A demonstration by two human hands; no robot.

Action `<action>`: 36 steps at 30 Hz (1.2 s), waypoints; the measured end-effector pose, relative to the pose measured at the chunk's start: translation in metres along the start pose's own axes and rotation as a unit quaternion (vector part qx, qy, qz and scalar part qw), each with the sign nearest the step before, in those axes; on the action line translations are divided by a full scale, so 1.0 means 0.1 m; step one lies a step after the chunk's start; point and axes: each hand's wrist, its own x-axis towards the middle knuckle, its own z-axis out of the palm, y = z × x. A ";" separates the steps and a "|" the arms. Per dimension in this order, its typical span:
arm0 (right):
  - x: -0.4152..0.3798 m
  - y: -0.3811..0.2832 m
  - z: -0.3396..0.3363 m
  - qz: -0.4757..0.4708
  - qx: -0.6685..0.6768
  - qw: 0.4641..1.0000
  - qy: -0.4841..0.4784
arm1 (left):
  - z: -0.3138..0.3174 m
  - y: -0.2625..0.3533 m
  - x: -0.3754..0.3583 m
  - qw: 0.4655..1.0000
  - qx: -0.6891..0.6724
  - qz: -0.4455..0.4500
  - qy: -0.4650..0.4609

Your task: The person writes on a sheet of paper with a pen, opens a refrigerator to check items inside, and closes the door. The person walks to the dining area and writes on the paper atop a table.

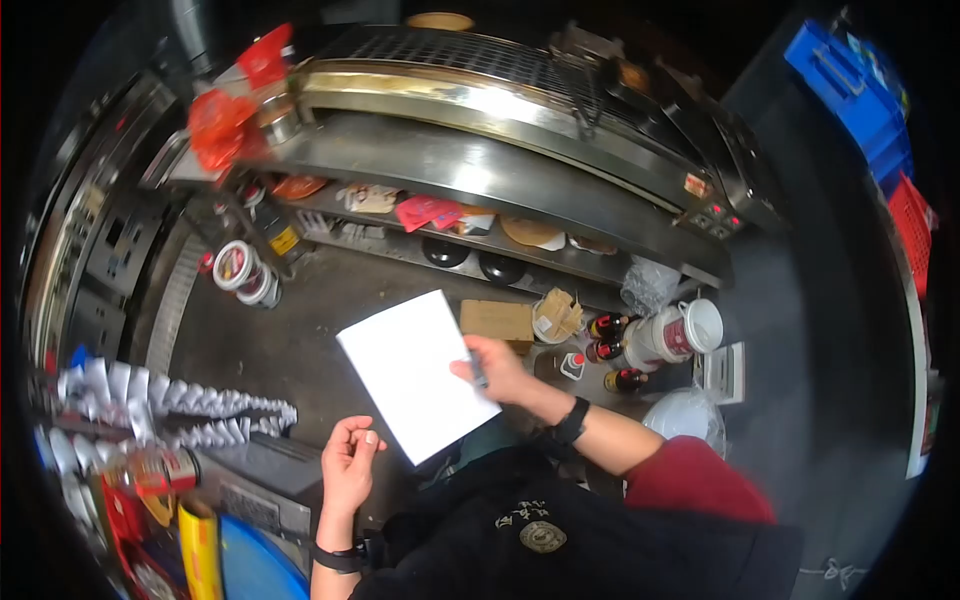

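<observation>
A blank white sheet of paper (415,375) is held out in front of my body, tilted in view. My right hand (500,370) grips its right edge, with the thumb on top. A short dark pen-like object (477,370) also shows in that hand, lying along the fingers. My left hand (352,460) hovers just off the paper's lower left side, its fingers loosely bent and nothing visible in them. Both wrists wear black bands. Below the sheet is the dark apron (560,510) on my body.
Ahead stands a steel counter (420,150) with a grill (450,55) and a loaded lower shelf. On the floor are a cardboard box (497,322), dark bottles (605,348) and white buckets (690,328). Stacked white cups (150,385) lie at left.
</observation>
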 end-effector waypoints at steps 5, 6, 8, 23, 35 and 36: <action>0.06 0.60 -1.48 0.037 0.009 0.967 0.254 | 0.67 -0.05 1.11 0.976 0.171 -0.052 -0.121; 0.19 0.68 -1.90 0.010 -0.002 0.949 0.315 | 0.95 -0.01 1.46 0.962 0.248 -0.009 -0.114; 0.31 0.81 -2.57 0.059 -0.068 0.918 0.387 | 1.40 0.09 2.10 0.931 0.323 0.069 -0.157; 1.26 1.28 -4.41 0.147 -0.194 0.835 0.494 | 4.13 -0.06 5.32 0.533 0.596 0.392 -0.455; 1.21 0.86 -4.31 0.010 0.012 0.887 0.462 | 4.22 -0.36 5.48 0.637 0.523 0.388 -0.412; 1.34 0.87 -4.23 -0.027 -0.015 0.888 0.460 | 4.21 -0.38 5.49 0.661 0.495 0.385 -0.412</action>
